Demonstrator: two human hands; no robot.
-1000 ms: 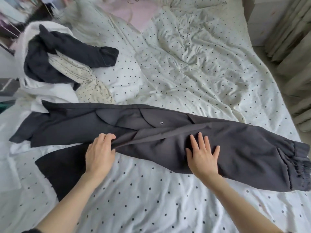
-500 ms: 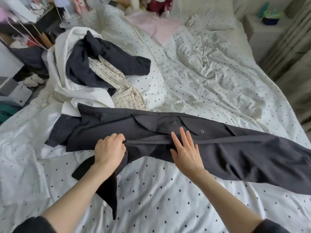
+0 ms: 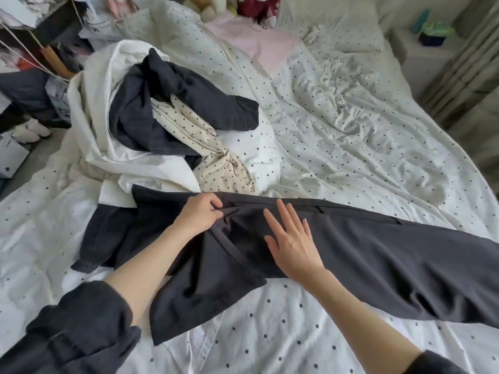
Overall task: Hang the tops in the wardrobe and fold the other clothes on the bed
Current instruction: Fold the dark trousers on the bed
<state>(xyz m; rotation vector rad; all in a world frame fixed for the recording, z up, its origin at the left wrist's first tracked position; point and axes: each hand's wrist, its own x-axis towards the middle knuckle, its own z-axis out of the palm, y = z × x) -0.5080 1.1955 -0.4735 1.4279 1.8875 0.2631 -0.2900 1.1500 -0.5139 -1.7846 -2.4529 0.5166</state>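
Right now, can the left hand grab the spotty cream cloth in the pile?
Probably yes. The left hand is pinching the dark trousers just below the spotty cream cloth, nothing between, but must let go first.

A home bedroom: rumpled polka-dot bed (image 3: 351, 125), nightstand (image 3: 421, 58).

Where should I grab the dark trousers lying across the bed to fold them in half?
Probably the waistband end of the dark trousers, coming from the left side. That end lies bunched under the left hand, whose fingers already pinch a fold, while the right hand lies flat on the cloth. The legs run straight off to the right, so carry the waist over them.
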